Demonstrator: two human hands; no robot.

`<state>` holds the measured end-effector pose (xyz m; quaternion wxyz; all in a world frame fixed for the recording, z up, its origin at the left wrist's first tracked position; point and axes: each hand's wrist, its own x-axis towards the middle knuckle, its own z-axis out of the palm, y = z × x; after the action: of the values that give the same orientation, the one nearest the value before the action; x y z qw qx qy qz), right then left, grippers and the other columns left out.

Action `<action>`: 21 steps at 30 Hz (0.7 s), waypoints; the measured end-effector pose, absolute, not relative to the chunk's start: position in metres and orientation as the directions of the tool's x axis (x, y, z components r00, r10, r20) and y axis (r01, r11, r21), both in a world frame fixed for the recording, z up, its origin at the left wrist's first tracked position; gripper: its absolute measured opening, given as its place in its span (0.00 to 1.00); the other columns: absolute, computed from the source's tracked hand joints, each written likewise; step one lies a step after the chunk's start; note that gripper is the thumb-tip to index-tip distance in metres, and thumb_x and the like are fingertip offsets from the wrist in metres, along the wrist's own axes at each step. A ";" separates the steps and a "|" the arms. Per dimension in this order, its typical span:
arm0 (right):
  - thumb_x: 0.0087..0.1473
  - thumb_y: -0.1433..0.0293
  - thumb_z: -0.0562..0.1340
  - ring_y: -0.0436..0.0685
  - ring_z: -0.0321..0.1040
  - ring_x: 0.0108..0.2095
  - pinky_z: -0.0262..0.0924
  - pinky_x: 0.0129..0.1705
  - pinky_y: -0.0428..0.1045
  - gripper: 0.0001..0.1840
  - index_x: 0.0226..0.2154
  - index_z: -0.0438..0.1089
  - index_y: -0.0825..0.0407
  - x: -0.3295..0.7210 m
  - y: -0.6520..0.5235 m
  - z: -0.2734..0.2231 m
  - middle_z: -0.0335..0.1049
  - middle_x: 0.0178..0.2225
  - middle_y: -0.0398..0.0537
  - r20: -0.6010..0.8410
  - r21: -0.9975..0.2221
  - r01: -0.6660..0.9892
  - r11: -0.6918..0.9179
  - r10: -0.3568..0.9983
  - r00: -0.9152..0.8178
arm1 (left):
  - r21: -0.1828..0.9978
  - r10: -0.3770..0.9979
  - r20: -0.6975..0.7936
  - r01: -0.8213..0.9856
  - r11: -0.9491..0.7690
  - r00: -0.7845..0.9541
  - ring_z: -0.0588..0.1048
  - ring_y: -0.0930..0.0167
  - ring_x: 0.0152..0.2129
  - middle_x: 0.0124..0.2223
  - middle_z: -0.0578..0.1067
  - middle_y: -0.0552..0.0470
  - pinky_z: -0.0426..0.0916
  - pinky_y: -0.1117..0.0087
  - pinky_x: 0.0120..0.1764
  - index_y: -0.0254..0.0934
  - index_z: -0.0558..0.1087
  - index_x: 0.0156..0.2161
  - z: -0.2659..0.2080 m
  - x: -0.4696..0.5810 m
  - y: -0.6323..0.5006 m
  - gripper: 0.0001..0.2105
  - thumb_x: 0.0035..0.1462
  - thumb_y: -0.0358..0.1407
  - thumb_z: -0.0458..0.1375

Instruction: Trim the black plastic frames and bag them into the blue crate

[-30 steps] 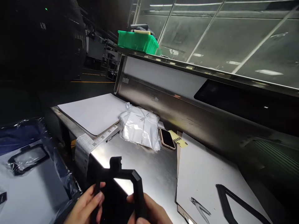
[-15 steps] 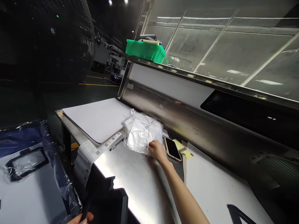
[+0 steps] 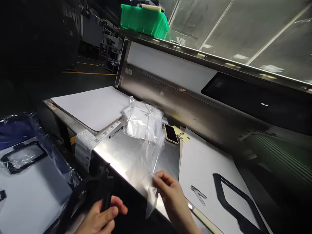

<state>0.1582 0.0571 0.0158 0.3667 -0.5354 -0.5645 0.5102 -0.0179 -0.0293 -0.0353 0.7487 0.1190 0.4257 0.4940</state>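
My right hand (image 3: 172, 196) pinches the edge of a clear plastic bag (image 3: 152, 159), which stretches from the front of the bench back toward a stack of clear bags (image 3: 141, 120). My left hand (image 3: 101, 216), at the lower left, grips a black plastic frame (image 3: 94, 187); motion blur softens much of its outline. Between the hands lies the dark front edge of the metal bench (image 3: 119, 154). To the right, side cutters (image 3: 199, 195) and another black frame (image 3: 237, 203) rest on a white sheet (image 3: 207, 169).
A phone (image 3: 171, 134) lies beside a yellow sticker sheet (image 3: 181, 134). Left of the bags are a pen (image 3: 115, 132), a label strip (image 3: 86, 143) and white boards (image 3: 91, 107). A plastic-lined box (image 3: 31, 191) with a bagged frame stands lower left. A green bin (image 3: 143, 21) sits above.
My right hand has drawn a bag off the stack toward me. My left hand has risen further into view with the black frame. The view has tilted down, showing the cutters.
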 end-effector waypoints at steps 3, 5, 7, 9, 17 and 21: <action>0.42 0.61 0.63 0.46 0.53 0.19 0.50 0.22 0.44 0.15 0.19 0.61 0.54 0.139 0.010 0.005 0.57 0.16 0.38 -0.209 -0.964 0.214 -0.160 0.950 -0.232 | 0.588 0.829 -0.528 -0.625 0.514 0.185 0.48 0.90 0.07 0.24 0.70 0.56 0.38 0.80 0.13 0.33 0.69 0.32 -0.021 -0.001 -0.033 0.25 0.29 0.49 0.66; 0.41 0.63 0.63 0.47 0.55 0.21 0.50 0.25 0.45 0.13 0.19 0.61 0.53 0.135 -0.007 0.000 0.59 0.19 0.39 -0.196 -0.964 0.224 -0.140 0.947 -0.253 | 0.598 0.819 -0.548 -0.603 0.528 0.173 0.47 0.89 0.08 0.19 0.65 0.62 0.39 0.80 0.14 0.34 0.67 0.32 -0.017 0.002 -0.038 0.24 0.29 0.45 0.68; 0.40 0.65 0.64 0.49 0.56 0.23 0.49 0.27 0.45 0.12 0.18 0.62 0.53 0.134 -0.018 -0.002 0.60 0.20 0.40 -0.174 -0.966 0.233 -0.109 0.943 -0.283 | 0.612 0.807 -0.570 -0.576 0.543 0.155 0.48 0.89 0.08 0.19 0.64 0.64 0.39 0.80 0.14 0.35 0.65 0.32 -0.016 0.001 -0.045 0.23 0.29 0.41 0.68; 0.38 0.66 0.66 0.49 0.56 0.23 0.49 0.27 0.45 0.12 0.16 0.63 0.53 0.134 -0.026 -0.003 0.62 0.20 0.41 -0.176 -0.970 0.220 -0.103 0.923 -0.343 | 0.625 0.796 -0.588 -0.544 0.559 0.142 0.49 0.90 0.08 0.21 0.63 0.64 0.39 0.80 0.14 0.36 0.64 0.31 -0.017 -0.002 -0.053 0.21 0.30 0.38 0.68; 0.39 0.58 0.64 0.50 0.57 0.24 0.53 0.29 0.46 0.16 0.17 0.61 0.51 0.159 -0.054 -0.021 0.61 0.21 0.41 -0.260 -0.932 -0.174 -0.317 0.922 -0.287 | 0.712 0.800 -0.594 -0.409 0.571 0.084 0.45 0.89 0.09 0.17 0.58 0.66 0.36 0.81 0.14 0.36 0.60 0.27 -0.033 -0.033 -0.076 0.19 0.33 0.38 0.66; 0.45 0.54 0.58 0.48 0.54 0.22 0.55 0.30 0.47 0.15 0.24 0.61 0.48 0.172 -0.074 -0.042 0.55 0.20 0.38 -0.354 -0.839 -0.389 -0.380 0.925 -0.140 | 0.766 0.810 -0.585 -0.354 0.536 -0.038 0.43 0.87 0.09 0.14 0.53 0.68 0.38 0.82 0.14 0.37 0.61 0.27 -0.056 -0.054 -0.080 0.12 0.42 0.37 0.61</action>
<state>0.1717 -0.0741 -0.0418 0.4724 -0.4550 -0.2943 0.6951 -0.0539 -0.0795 -0.0555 0.6643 0.1994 0.5716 0.4384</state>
